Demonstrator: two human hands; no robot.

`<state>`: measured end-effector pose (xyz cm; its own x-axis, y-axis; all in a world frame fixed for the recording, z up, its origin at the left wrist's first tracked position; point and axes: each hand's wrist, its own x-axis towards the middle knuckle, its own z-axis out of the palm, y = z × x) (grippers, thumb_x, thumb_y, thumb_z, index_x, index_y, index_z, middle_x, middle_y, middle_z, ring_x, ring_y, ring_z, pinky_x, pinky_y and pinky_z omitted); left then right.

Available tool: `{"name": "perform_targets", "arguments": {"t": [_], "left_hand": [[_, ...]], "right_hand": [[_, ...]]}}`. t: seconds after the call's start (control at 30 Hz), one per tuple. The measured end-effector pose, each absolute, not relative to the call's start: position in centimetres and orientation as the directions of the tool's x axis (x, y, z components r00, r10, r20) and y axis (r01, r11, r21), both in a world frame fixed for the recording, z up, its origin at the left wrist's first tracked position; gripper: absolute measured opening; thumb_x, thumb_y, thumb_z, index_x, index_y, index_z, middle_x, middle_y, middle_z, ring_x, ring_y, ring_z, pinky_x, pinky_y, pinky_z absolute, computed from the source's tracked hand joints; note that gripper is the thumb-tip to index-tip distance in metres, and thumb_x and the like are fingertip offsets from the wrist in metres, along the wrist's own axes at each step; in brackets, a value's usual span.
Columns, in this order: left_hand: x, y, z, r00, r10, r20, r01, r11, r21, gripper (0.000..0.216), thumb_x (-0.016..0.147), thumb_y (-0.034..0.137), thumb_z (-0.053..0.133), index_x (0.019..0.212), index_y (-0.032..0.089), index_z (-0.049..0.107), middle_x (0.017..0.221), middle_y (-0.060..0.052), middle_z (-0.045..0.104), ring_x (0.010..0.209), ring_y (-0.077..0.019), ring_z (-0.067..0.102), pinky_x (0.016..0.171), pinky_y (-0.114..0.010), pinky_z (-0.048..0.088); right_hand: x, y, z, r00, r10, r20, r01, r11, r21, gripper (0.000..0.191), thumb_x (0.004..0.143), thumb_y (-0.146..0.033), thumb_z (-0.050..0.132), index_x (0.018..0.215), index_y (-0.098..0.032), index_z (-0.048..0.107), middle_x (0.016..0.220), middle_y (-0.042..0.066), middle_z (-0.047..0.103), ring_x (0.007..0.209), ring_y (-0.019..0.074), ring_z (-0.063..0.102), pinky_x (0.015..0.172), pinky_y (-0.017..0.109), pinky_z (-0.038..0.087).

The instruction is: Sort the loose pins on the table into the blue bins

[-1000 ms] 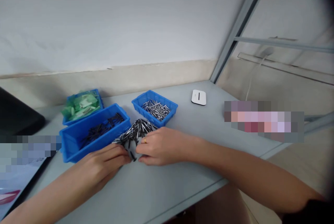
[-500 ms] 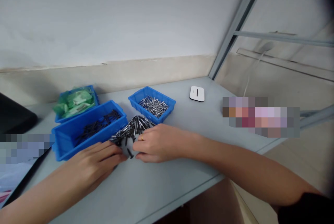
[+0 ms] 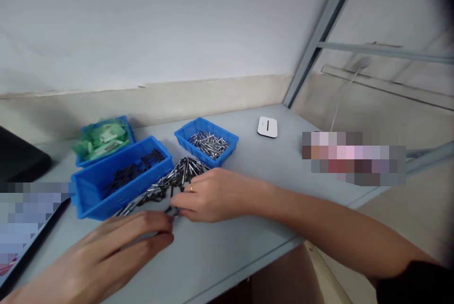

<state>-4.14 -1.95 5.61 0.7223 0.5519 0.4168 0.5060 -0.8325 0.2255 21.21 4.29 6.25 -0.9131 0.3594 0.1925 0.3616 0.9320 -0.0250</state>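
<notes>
— Where did the pins lie?

— A loose heap of metal pins (image 3: 177, 176) sat on the tabletop (image 3: 227, 252), just beyond the knuckles of the right hand (image 3: 213, 195) and trailing off past the fingertips of the left hand (image 3: 120, 247).

— And the hands themselves?

— The right hand lay low, its fingertips drawn together at the heap's near edge, seemingly nipped on one dark pin (image 3: 173, 210). The left hand reached in from the person's side, fingers stretched out close together with the thumb tucked beneath. Whether anything sat between thumb and fingers could not be told, as that hand was blurred.

— So what step was that?

— By the look of it, picking single pins out of the heap, with the two sets of fingertips almost meeting over that one piece.

— What would a next move have called for?

— A fine pinch and a clean lift, probably, so the neighbouring pins did not scatter.

— What stood around them?

— Beyond the left hand stood a large blue bin (image 3: 117, 195) of dark pins. Beyond the right hand, a small blue bin (image 3: 227, 150) held silvery ones. Farther off was a bin of green packets (image 3: 101, 136), and a white device (image 3: 267, 127) lay well apart on the right hand's outer side.
</notes>
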Motion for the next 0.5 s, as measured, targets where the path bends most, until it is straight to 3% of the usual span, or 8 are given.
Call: {"name": "perform_targets", "arguments": {"t": [0.13, 0.23, 0.33, 0.5], "left_hand": [[-4.1, -1.3, 5.9, 0.734, 0.528, 0.428, 0.476, -0.849, 0.230, 0.028, 0.108, 0.030, 0.042, 0.107, 0.032, 0.070, 0.110, 0.007, 0.075, 0.095, -0.0068, 0.073, 0.089, -0.009, 0.052], [-4.1, -0.6, 5.7, 0.695, 0.544, 0.470, 0.512, -0.834, 0.207, 0.021, 0.105, 0.030, 0.050, 0.113, 0.030, 0.069, 0.110, 0.003, 0.074, 0.100, -0.0115, 0.072, 0.091, -0.016, 0.055], [-3.6, -0.2, 5.9, 0.675, 0.549, 0.493, 0.530, -0.826, 0.195, 0.017, 0.102, 0.030, 0.054, 0.115, 0.029, 0.066, 0.099, 0.000, 0.075, 0.092, -0.0155, 0.071, 0.083, -0.023, 0.059], [-2.8, 0.4, 6.7, 0.729, 0.479, 0.488, 0.463, -0.871, 0.164, 0.016, 0.099, 0.023, 0.057, 0.112, 0.026, 0.065, 0.095, 0.002, 0.074, 0.083, -0.0140, 0.072, 0.077, -0.020, 0.059]], "right_hand": [[21.3, 4.6, 5.7, -0.908, 0.313, 0.280, 0.328, 0.945, 0.006, 0.024, 0.103, -0.025, 0.041, 0.085, -0.020, 0.058, 0.073, -0.002, 0.066, 0.067, 0.0114, 0.057, 0.054, 0.028, 0.026], [21.3, 4.8, 5.2, -0.884, 0.276, 0.378, 0.319, 0.946, 0.055, 0.028, 0.104, -0.028, 0.039, 0.082, -0.020, 0.055, 0.066, -0.003, 0.063, 0.063, 0.0112, 0.056, 0.054, 0.028, 0.026], [21.3, 4.8, 5.1, -0.874, 0.235, 0.426, 0.298, 0.951, 0.085, 0.030, 0.105, -0.031, 0.038, 0.082, -0.020, 0.054, 0.064, -0.003, 0.061, 0.063, 0.0112, 0.057, 0.054, 0.027, 0.026], [21.2, 4.9, 5.1, -0.869, 0.209, 0.449, 0.285, 0.952, 0.109, 0.033, 0.104, -0.034, 0.040, 0.078, -0.021, 0.055, 0.062, -0.003, 0.060, 0.064, 0.0117, 0.058, 0.055, 0.027, 0.030]]}}
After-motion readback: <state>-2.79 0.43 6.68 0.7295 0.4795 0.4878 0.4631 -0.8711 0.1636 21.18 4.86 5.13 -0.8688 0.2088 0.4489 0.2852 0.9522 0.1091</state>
